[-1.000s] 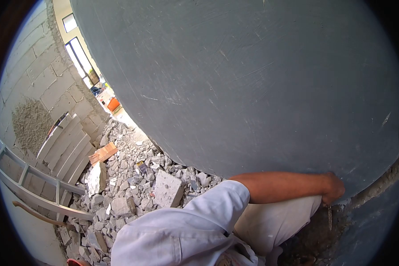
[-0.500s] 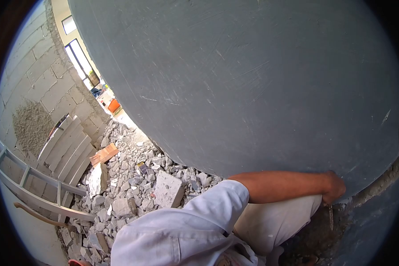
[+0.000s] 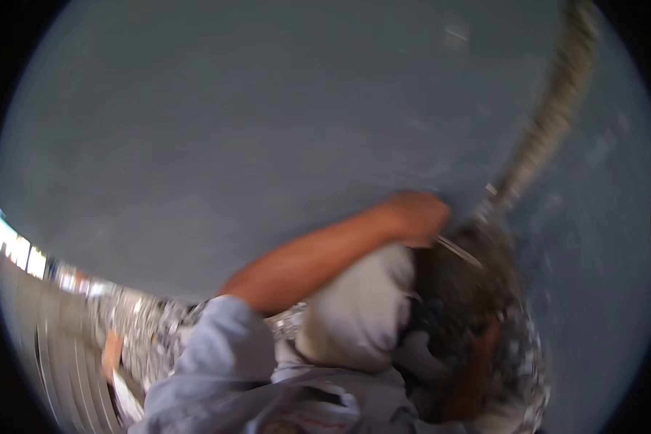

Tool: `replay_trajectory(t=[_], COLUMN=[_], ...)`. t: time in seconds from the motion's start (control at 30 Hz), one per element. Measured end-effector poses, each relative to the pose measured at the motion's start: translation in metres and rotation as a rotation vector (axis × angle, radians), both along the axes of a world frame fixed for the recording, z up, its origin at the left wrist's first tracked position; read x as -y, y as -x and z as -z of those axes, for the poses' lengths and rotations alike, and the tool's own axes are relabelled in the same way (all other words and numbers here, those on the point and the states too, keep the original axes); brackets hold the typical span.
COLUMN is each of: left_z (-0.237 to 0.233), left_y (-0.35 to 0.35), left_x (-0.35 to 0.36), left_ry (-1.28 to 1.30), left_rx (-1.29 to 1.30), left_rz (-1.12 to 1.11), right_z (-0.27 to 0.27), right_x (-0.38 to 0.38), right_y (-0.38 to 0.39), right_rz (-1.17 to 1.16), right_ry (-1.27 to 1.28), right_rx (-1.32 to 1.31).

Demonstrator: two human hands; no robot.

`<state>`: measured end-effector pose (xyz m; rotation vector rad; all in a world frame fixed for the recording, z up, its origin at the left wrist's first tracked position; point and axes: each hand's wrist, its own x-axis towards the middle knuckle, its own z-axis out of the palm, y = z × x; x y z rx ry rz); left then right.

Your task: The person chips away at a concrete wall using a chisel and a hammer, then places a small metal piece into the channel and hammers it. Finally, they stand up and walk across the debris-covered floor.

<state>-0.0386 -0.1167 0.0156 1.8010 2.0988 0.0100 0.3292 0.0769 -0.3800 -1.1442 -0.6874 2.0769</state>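
My left hand (image 3: 418, 218) is closed around a thin metal rod (image 3: 460, 252), whose free end slants down to the right. The back of this hand is close to the large dark grey wall surface (image 3: 267, 130). Beyond the rod's end is a rough brown hollow (image 3: 470, 275) low at the wall corner. Lower down, in shadow beside my knee, my right hand (image 3: 487, 340) shows only as a blur. Its fingers are smeared, and I cannot make out whether it holds anything.
A rough, unplastered strip (image 3: 546, 123) runs up the corner between two grey walls. Broken rubble (image 3: 148, 325) covers the floor at the left, with an orange-brown brick piece (image 3: 111, 353) and pale stacked slabs (image 3: 69, 376) beyond. My bent knee (image 3: 362, 304) is close below my left forearm.
The view has swung right and blurred, bringing the wall corner and my right arm into sight. My left hand still grips the rod, which now slants instead of hanging down.
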Motion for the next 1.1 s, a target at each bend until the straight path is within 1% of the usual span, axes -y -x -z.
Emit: replay_trajectory(t=[0.03,0.07,0.1,0.17,0.23,0.3,0.37,0.43,0.47,0.57,0.6,0.63,0.7,0.73,0.83,0.87,0.93,0.97,1.0,1.03,1.1], left_z=[0.009,0.010,0.006,0.000,-0.003,-0.002,-0.007,-0.007,-0.007,-0.008,-0.010,-0.011,-0.009,-0.008,-0.004,-0.003,0.000,0.000,0.000,0.000,0.005], left_y=[0.005,0.005,0.003,-0.006,-0.008,-0.011,-0.017,-0.025,-0.026,-0.033,-0.036,-0.037,-0.038,-0.038,-0.039,-0.040,-0.041,-0.040,-0.039,-0.039,-0.036], left_x=[0.000,-0.001,-0.005,-0.008,-0.008,-0.012,-0.017,-0.015,-0.019,-0.025,-0.028,-0.031,-0.034,-0.035,-0.035,-0.036,-0.035,-0.037,-0.041,-0.043,-0.044], left_ry=[-0.078,-0.074,0.010,-0.034,-0.072,-0.095,-0.069,-0.070,-0.074,-0.023,0.011,0.042,0.033,0.029,0.024,0.018,0.004,0.040,0.076,0.114,0.102], left_rx=[0.049,0.054,0.058,0.048,0.054,0.053,0.065,0.056,0.054,0.048,0.049,0.048,0.031,0.023,0.030,0.031,0.033,0.091,0.150,0.208,0.403], left_rz=[-0.002,-0.014,-0.049,-0.027,-0.022,-0.017,-0.064,-0.097,-0.117,-0.173,-0.184,-0.197,-0.160,-0.139,-0.142,-0.151,-0.177,-0.222,-0.268,-0.316,-0.434], right_z=[0.033,-0.068,-0.106,-0.118,-0.137,-0.111,-0.107,-0.143,-0.164,-0.169,-0.178,-0.182,-0.185,-0.183,-0.184,-0.181,-0.180,-0.182,-0.186,-0.188,-0.192], right_x=[-0.018,0.024,0.030,0.024,0.023,0.004,-0.004,0.003,0.004,0.001,0.003,0.002,-0.002,-0.003,-0.003,-0.004,-0.004,-0.005,-0.004,-0.005,-0.007], right_y=[-0.017,0.019,0.028,0.023,0.019,0.002,-0.006,-0.002,-0.002,0.000,0.002,0.001,0.000,-0.001,0.002,0.000,-0.003,-0.004,-0.004,-0.005,-0.008], right_rz=[0.048,0.194,0.274,0.397,0.438,0.549,0.597,0.602,0.512,0.542,0.544,0.533,0.513,0.504,0.566,0.547,0.558,0.566,0.594,0.632,0.705], right_ry=[-0.051,-0.022,-0.072,-0.190,-0.342,-0.439,-0.485,-0.505,-0.629,-0.606,-0.514,-0.508,-0.503,-0.509,-0.517,-0.535,-0.493,-0.472,-0.557,-0.623,-0.753], right_rx=[0.093,0.186,0.244,0.284,0.352,0.556,0.653,0.643,0.420,0.387,0.468,0.483,0.512,0.473,0.452,0.434,0.445,0.453,0.367,0.408,0.494])
